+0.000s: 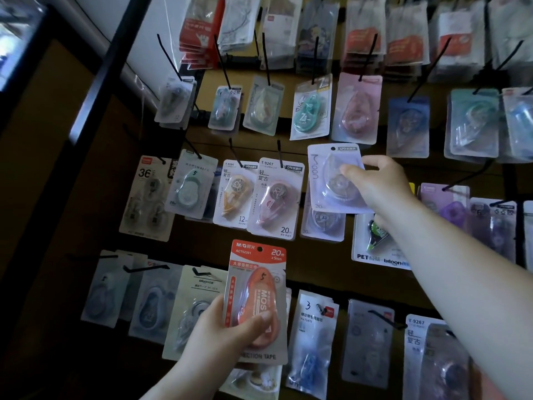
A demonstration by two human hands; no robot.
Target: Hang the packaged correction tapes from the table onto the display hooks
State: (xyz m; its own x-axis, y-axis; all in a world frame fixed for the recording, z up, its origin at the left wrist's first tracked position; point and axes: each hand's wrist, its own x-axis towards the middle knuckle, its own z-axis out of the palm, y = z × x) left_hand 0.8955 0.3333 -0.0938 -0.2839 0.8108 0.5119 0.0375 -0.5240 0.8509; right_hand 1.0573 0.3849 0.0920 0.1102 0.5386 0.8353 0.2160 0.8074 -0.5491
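One orange and white card pack, with an orange correction tape under a clear bubble, is in the left hand. It is held low in the middle, in front of the bottom row of the brown board.

Some parts are hard to see. The left hand covers the pack's bottom left corner. Only the thumb shows, lying across the bubble, and the other fingers are hidden behind the card. The words at the bottom are cut to "ECTION TAPE".

The right hand grips a pale purple card pack with a clear tape by its right side. The thumb is on the bubble and the fingers curl round the edge. This pack hides the top of a matching purple pack hanging behind it. The right arm covers part of a white pack with a green tape. Whether a hook goes through the purple pack's hole cannot be told. The top row of packs is blurry and cut off by the edge.

The orange pack stands upright. It says "20m x 5mm" in white and has a round hole near the top. The pale purple pack has "Moon" written down its left side and tilts a little. It is just right of a pink pack marked "T-9267". Thin black wire hooks stick out of the board.
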